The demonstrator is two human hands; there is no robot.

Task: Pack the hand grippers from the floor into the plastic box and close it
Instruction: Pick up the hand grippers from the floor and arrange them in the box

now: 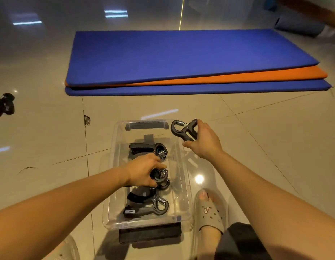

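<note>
One hand gripper (183, 129) in right hand (204, 141), beside plastic box (183, 184)

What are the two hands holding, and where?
The right hand holds a hand gripper by its handles. The left hand grips another gripper in the plastic box, near its spring end.

Floor (275, 147) is glossy beige tile with thin dark grout lines; 1 chipped spot at a tile joint (87, 120) on the left. Ceiling lights reflect as bright white bars (116, 13) at the far end and a round glare spot (199, 178) up close. 3 mats (181, 57) lie stacked flat on the tiles: blue on top, orange in the middle, blue at the bottom. Blue roll (297, 25) at far right, blurred.
</note>
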